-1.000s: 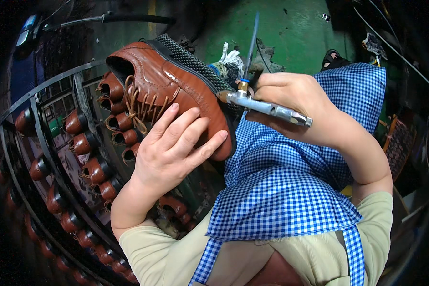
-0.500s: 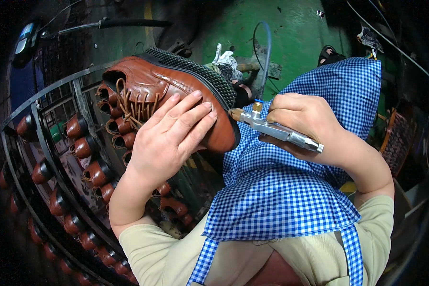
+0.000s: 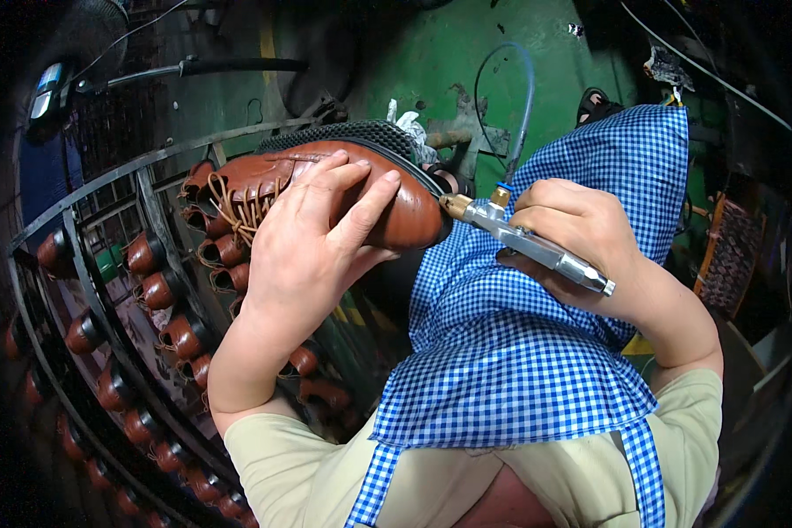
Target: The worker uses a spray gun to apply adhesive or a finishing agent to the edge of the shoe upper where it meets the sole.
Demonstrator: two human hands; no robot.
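Note:
A brown leather lace-up shoe (image 3: 414, 209) lies on its side in front of me, its toe pointing right and its dark textured sole (image 3: 348, 132) facing away. My left hand (image 3: 299, 229) grips the shoe across the upper, fingers and thumb spread over the leather. Wrapped around a small silver spray gun (image 3: 546, 251) with a brass nozzle is my right hand (image 3: 581, 224). The nozzle sits right by the toe's edge; whether it touches is unclear. A blue air hose (image 3: 530, 97) joins the gun through a brass fitting. Tan laces (image 3: 238, 220) hang at the shoe's throat.
At left stands a dark metal rack (image 3: 88, 255) holding several brown shoes (image 3: 185, 336). A blue-checked apron (image 3: 510, 378) covers my lap. White cloth (image 3: 409, 123) lies beyond the shoe, on the green floor (image 3: 387, 70). A woven brown chair back (image 3: 732, 246) stands right.
My left hand has tilted the shoe, bringing its sole lower and its toe slightly right and up. The spray gun has shifted a little right with my right hand, its nozzle staying near the toe.

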